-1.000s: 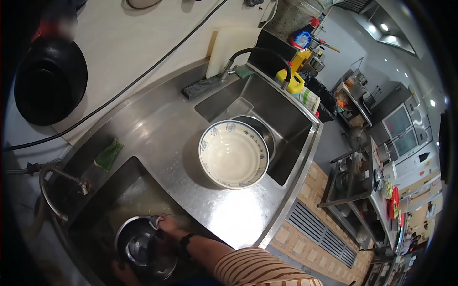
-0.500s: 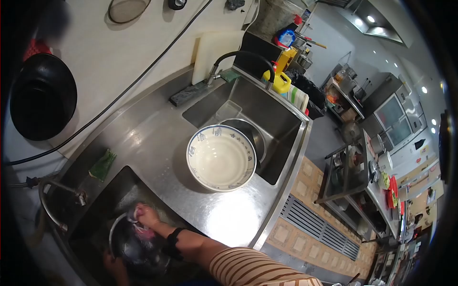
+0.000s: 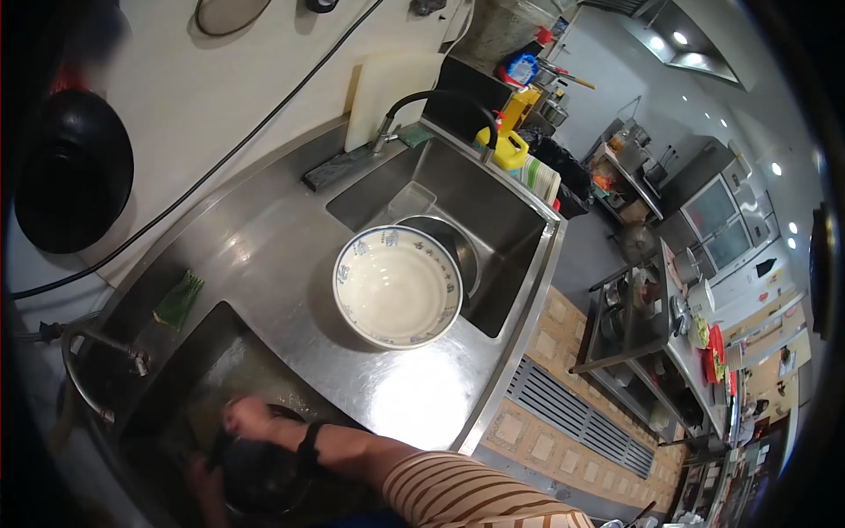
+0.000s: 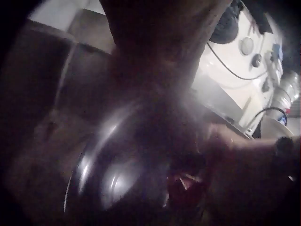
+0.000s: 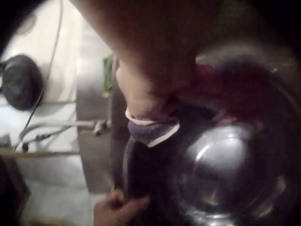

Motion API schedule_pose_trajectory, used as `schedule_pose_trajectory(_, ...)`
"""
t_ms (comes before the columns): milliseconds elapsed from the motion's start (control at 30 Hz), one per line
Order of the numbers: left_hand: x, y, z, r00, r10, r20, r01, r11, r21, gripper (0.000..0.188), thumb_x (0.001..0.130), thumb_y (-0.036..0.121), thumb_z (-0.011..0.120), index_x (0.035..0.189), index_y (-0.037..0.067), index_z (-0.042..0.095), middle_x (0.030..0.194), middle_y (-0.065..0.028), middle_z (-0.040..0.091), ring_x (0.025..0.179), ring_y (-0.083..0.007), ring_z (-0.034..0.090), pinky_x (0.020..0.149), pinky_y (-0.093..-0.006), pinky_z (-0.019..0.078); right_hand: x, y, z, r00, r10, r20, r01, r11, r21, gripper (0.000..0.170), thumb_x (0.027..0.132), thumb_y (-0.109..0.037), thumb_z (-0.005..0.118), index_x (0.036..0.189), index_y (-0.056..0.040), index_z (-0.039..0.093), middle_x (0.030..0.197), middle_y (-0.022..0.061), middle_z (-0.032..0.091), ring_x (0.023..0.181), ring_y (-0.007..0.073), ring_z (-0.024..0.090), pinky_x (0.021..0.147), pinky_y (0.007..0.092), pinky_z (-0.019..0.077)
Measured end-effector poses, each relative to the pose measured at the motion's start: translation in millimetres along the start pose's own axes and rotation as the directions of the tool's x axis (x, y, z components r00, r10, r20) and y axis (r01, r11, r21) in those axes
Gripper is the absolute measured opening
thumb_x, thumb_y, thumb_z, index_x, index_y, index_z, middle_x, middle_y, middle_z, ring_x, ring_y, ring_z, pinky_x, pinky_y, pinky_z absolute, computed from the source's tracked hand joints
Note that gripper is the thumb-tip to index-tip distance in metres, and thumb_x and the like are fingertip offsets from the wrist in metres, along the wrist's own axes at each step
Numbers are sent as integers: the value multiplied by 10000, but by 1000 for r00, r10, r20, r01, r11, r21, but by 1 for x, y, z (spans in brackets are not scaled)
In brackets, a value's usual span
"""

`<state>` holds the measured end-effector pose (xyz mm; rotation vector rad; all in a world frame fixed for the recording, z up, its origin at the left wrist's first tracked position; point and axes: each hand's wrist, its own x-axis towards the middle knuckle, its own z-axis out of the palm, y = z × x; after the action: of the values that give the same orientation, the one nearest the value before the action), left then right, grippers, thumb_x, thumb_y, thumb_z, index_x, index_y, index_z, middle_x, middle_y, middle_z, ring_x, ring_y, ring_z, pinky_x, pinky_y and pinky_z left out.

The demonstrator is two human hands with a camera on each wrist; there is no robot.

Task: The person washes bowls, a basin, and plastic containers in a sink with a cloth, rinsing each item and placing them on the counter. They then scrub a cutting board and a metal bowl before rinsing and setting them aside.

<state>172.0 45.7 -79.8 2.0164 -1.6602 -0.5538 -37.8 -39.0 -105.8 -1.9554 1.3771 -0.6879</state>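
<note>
In the left sink basin, a round metal bowl [image 3: 264,475] lies low; its shiny inside [image 5: 221,160] fills much of the right wrist view. My left hand [image 3: 207,488] grips the bowl's rim at the left, thumb over the edge [image 5: 115,207]. Bunched in my right hand [image 3: 251,418] is a dark cloth with a pale edge [image 5: 153,132], held at the bowl's upper rim. The left wrist view is dark and blurred, showing the bowl [image 4: 117,183] and part of my right hand [image 4: 218,136]. Most fingertips are hidden.
A large white bowl with blue markings [image 3: 398,286] stands on the steel counter [image 3: 264,273] between the basins. A green scouring pad [image 3: 179,301] lies by a metal tap [image 3: 141,361]. Another metal bowl [image 3: 462,255] sits in the right basin, near a black faucet [image 3: 440,95].
My right hand with the cloth has moved left along the bowl's upper side. Less of the bowl's bright inside shows in the head view, which has itself shifted.
</note>
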Motion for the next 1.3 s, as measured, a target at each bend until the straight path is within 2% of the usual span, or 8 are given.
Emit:
schedule_pose_trajectory(200,27,67,7,974,-111,197,94,991,93,146,648,21,551,791,-11,545,756,-102,528,726,-188,494,669,-330,407,19,-29,-34,972,-196,-130,176,972,-154,157,540,-139,597,682,-76,573,812,125,568,852,275,535,686,367,444)
schedule_pose_trajectory(533,-27,20,3,842,-525,-127,354,714,-605,343,650,58,584,973,-50,545,870,-132,584,707,-183,522,649,-318,448,-81,123,103,558,828,61,-613,362,702,330,613,-218,651,902,-67,596,774,84,600,690,220,590,651,356,470)
schedule_pose_trajectory(733,-54,6,17,885,-373,-277,332,925,-184,229,704,57,603,894,-17,499,849,-72,512,707,-189,476,678,-329,429,-76,61,-6,902,383,199,-392,920,9,119,704,-204,605,724,-87,606,704,58,585,601,206,563,550,335,467)
schedule_pose_trajectory(800,-49,-30,12,823,-531,202,475,449,-757,341,698,28,585,1025,-27,500,948,-91,531,822,-228,509,751,-353,440,-62,48,-32,947,312,70,-286,924,-253,114,730,-199,585,702,-90,607,700,55,591,607,206,572,531,329,469)
schedule_pose_trajectory(867,-28,-6,-2,939,-269,216,335,562,-757,623,651,-22,593,1238,-32,384,1163,-179,479,1050,-260,462,881,-376,394,-32,88,19,901,428,-65,-320,759,567,75,657,-143,613,722,-105,608,738,91,616,667,226,598,599,335,476)
schedule_pose_trajectory(933,5,-117,47,985,48,169,2,959,-285,491,673,-24,566,1151,-49,458,1122,-164,505,1026,-266,480,888,-376,377,-5,47,-4,972,219,-90,-184,937,297,109,564,-143,609,655,-85,601,645,152,557,626,297,570,583,394,456)
schedule_pose_trajectory(1067,20,-45,39,985,-113,128,89,980,180,373,695,-12,537,1063,-61,513,1063,-168,533,1009,-275,491,891,-373,366,27,14,14,987,-118,-110,104,987,-126,114,520,-157,582,601,-76,577,659,157,545,648,301,561,562,404,448)
schedule_pose_trajectory(1300,14,-82,24,990,-143,0,143,985,100,348,722,20,529,1065,-35,534,1063,-194,540,1015,-289,504,893,-361,375,-24,67,-21,728,680,88,-578,540,612,252,622,-111,562,873,-123,585,776,143,572,692,341,559,650,385,481)
